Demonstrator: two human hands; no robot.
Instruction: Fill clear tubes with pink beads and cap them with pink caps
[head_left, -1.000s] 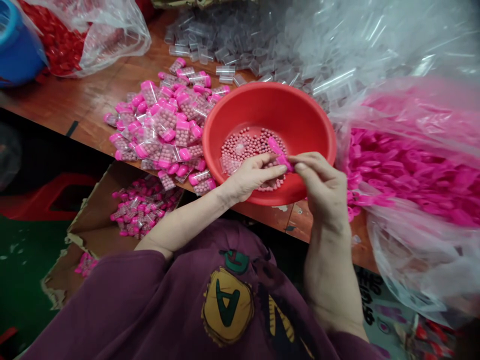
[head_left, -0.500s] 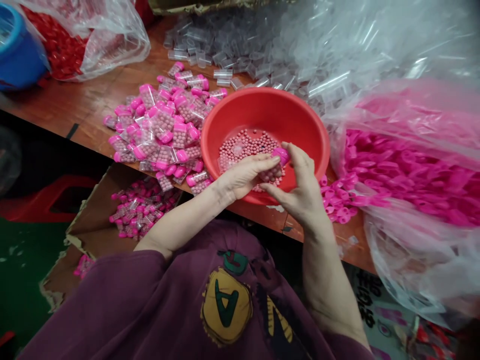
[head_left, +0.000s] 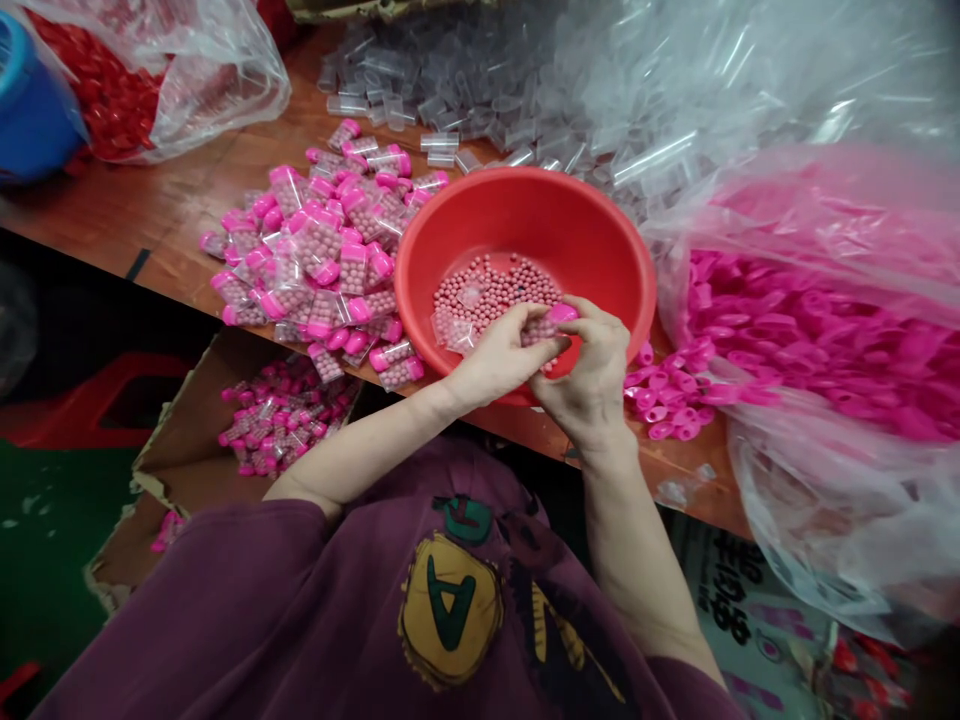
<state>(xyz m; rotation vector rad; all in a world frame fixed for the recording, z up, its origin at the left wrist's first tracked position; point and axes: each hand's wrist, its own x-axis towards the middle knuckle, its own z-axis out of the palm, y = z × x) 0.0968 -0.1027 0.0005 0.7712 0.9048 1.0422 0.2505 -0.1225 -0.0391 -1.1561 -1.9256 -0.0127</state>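
Over the red basin [head_left: 525,185], my left hand [head_left: 491,362] grips a small clear bottle [head_left: 537,328] of pink beads between thumb and fingers. The bottle lies tilted, its bright pink cap [head_left: 563,314] toward the right. My right hand [head_left: 592,380] has its fingers curled at the cap end, closed on it; part of the cap is hidden behind them. Loose pink beads [head_left: 487,285] cover the basin's bottom, along with a few clear pieces [head_left: 452,332] at its left side.
Left of the basin is a heap of filled, capped bottles [head_left: 319,245]. More lie in a cardboard box [head_left: 176,435] below. Empty clear tubes [head_left: 510,95] are piled behind. Loose pink caps [head_left: 671,395] and a plastic bag [head_left: 810,520] of caps are at right.
My right hand has moved left and closed its fingers at the bottle's cap, where it stood more open before. The bottle stays in my left hand. The view has shifted slightly.
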